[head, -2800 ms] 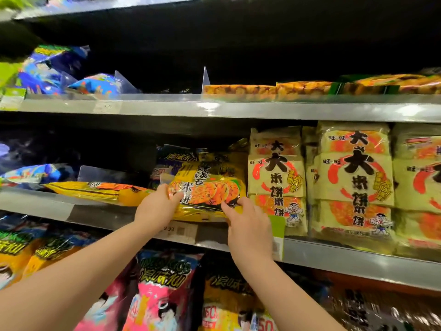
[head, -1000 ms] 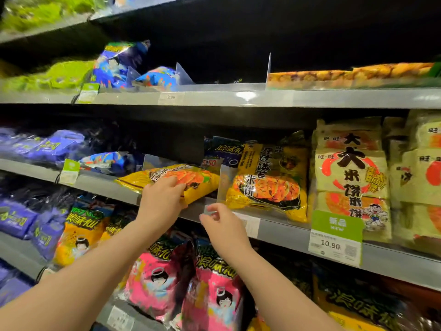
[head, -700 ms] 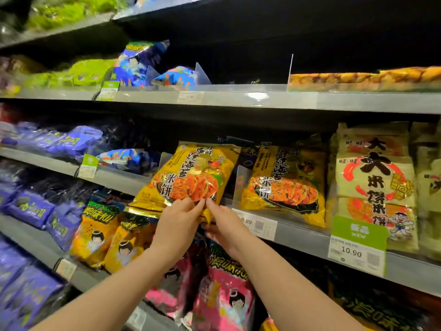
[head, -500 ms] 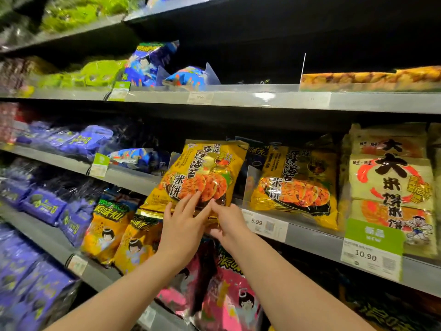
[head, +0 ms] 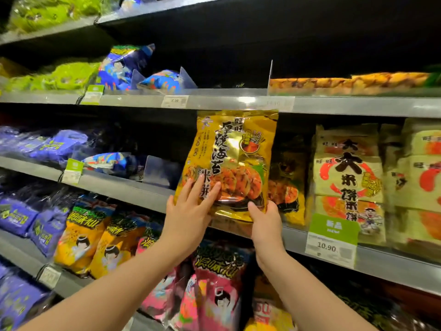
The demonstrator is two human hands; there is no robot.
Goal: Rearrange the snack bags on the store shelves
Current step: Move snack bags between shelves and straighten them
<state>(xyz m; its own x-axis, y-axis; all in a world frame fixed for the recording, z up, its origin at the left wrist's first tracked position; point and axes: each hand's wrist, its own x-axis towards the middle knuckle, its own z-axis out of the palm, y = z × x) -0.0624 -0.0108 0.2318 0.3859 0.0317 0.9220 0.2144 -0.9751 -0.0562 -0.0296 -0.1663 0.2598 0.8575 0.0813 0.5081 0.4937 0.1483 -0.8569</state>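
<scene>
Caught mid-placement: standing a yellow snack bag (head: 229, 163) upright at the front lip of the middle shelf (head: 114, 186), label out, top seam reaching up to the shelf edge above. Steadying with the left hand (head: 188, 211), fingers straight and spread flat against the lower left of the bag's face. Pinching the bottom right corner with the right hand (head: 265, 218), thumb in front, the other fingers hidden behind the foil. Partly covering a matching yellow bag (head: 287, 187) just to the right and farther back, with a clear divider (head: 160, 170) near on the left and pale rice-cracker bags (head: 346, 175) beyond on the right. Cannot tell whether resting on the shelf or held just above. Next, by the look of it: easing back into the gap between divider and twin bag, keeping it upright, then letting go gently enough not to tip it.
</scene>
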